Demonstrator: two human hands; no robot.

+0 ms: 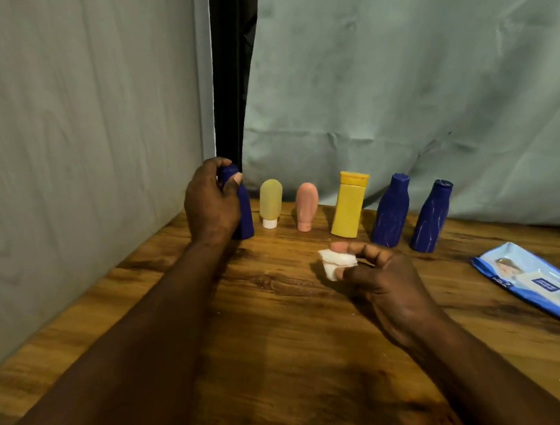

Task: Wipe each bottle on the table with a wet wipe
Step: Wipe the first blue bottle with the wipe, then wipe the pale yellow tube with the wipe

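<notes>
Blue bottle [244,211] gripped by left hand [211,201]; right hand [376,277] pinches wipe [337,262].

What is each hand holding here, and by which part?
The left hand grips the leftmost blue bottle around its neck and upper body. The right hand pinches a folded white wipe between thumb and fingertips.

Place: the camera is sitting on the person's head, above the counter [282,346].
Direction: it is looking forward and down, towards the cloth backdrop [394,69].
Nearness: it is viewing the counter from close.
</notes>
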